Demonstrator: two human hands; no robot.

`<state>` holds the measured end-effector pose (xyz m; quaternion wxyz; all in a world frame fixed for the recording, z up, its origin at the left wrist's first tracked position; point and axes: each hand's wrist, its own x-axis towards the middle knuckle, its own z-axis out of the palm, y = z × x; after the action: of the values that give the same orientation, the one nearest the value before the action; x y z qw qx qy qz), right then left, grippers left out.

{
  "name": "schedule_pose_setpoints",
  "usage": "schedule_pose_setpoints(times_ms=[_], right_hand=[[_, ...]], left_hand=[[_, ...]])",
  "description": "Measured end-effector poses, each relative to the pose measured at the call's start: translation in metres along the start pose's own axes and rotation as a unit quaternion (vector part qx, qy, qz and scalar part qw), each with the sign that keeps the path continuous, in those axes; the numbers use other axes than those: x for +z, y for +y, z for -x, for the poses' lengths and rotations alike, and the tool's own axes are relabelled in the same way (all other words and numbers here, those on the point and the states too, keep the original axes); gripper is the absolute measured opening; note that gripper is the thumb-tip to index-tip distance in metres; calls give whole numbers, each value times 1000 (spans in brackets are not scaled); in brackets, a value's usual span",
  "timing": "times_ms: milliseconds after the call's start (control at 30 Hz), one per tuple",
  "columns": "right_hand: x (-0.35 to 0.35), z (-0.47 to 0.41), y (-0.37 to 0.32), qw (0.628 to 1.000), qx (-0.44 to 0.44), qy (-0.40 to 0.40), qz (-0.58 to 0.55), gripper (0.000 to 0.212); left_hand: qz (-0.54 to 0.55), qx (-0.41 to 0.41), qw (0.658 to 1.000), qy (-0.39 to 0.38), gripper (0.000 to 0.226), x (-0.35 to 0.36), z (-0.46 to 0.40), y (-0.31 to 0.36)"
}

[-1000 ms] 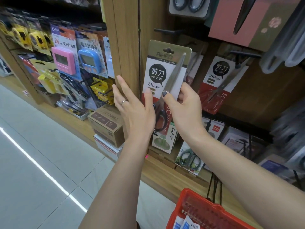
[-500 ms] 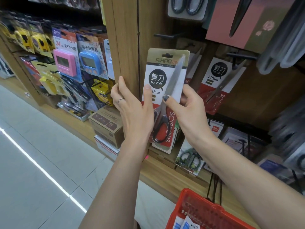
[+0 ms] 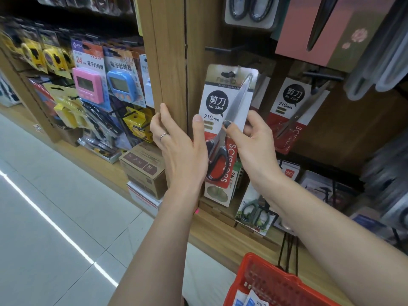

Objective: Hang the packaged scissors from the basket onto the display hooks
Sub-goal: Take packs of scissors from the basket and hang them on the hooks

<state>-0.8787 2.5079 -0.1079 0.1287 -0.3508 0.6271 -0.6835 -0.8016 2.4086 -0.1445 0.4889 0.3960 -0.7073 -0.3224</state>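
Note:
The packaged scissors (image 3: 217, 102), a white, gold and red card marked 210mm, stands upright against the wooden display panel. My right hand (image 3: 254, 144) pinches its right edge, thumb on the front and fingers behind. My left hand (image 3: 178, 151) lies flat, fingers straight along the wooden post (image 3: 172, 62) and thumb touching the card's left edge. The card's hang hole sits below a bare black hook (image 3: 218, 49). An identical pack (image 3: 291, 107) hangs to the right. The red basket (image 3: 271, 281) is at the bottom right, with packets in it.
Other scissor packs hang above and below on the panel. Pink and blue timers (image 3: 88, 85) and yellow items fill the left bay. Cardboard boxes (image 3: 143, 168) stand on the low wooden ledge. A tiled floor lies at left.
The view dipped slightly. My right thumb has slid a little higher on the card; the pack stays near the same spot on the panel. My left hand has kept its place.

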Motion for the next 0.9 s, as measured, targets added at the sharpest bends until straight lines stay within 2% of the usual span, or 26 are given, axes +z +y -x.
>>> schedule_pose_setpoints(times_ms=[300, 533, 667, 800, 900], right_hand=[[-13, -92, 36, 984, 71, 151, 63, 12], [-24, -136, 51, 963, 107, 211, 125, 25], [-25, -140, 50, 958, 136, 198, 158, 35], [-25, -119, 38, 943, 178, 126, 252, 53], [-29, -76, 33, 944, 134, 57, 297, 54]], left_hand=[[-18, -3, 1000, 5, 81, 9, 5, -1], [-36, -4, 999, 19, 82, 11, 5, 1], [-47, 0, 999, 11, 83, 8, 5, 1], [-60, 9, 998, -27, 90, 0, 6, 1], [-97, 23, 994, -52, 91, -8, 15, 6]])
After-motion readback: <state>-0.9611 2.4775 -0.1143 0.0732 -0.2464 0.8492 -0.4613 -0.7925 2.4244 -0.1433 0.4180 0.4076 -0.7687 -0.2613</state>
